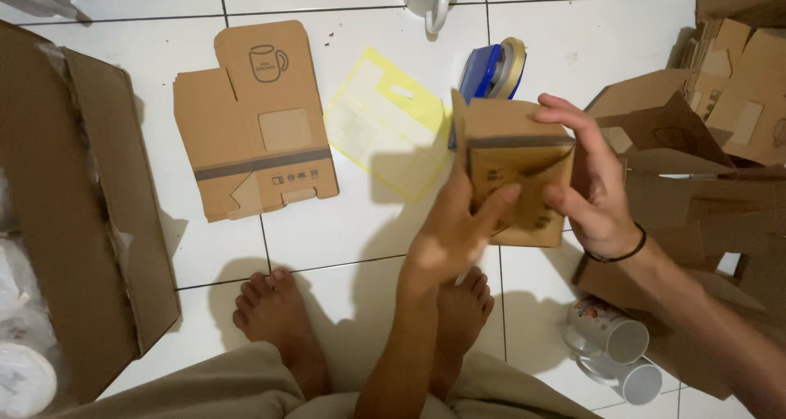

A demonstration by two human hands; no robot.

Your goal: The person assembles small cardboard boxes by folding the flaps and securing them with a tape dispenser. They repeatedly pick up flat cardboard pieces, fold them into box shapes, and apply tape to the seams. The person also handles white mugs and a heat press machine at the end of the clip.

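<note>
- Cardboard box (516, 169), small and brown, is held up in the air above the white tiled floor (573, 42), between both hands and a little right of the middle of the view.
- Its long axis runs roughly up and down, with the printed face turned toward the person and the top flap open, pointing away.
- Left hand (454, 231) comes at it from below and to the left, fingers closed against the front face, thumb hidden behind.
- Right hand (594, 190) grips the right edge, fingers curled over the top right corner; both hands look equally close.
- Blue tape dispenser (491, 69) sits on the floor just behind the box.
- Flat, unfolded box (258, 120) lies well to the left, with a yellow sheet (385, 120) between it and the hands.
- Two white mugs (614, 349) lie near the right forearm; bare feet (278, 313) rest below.
</note>
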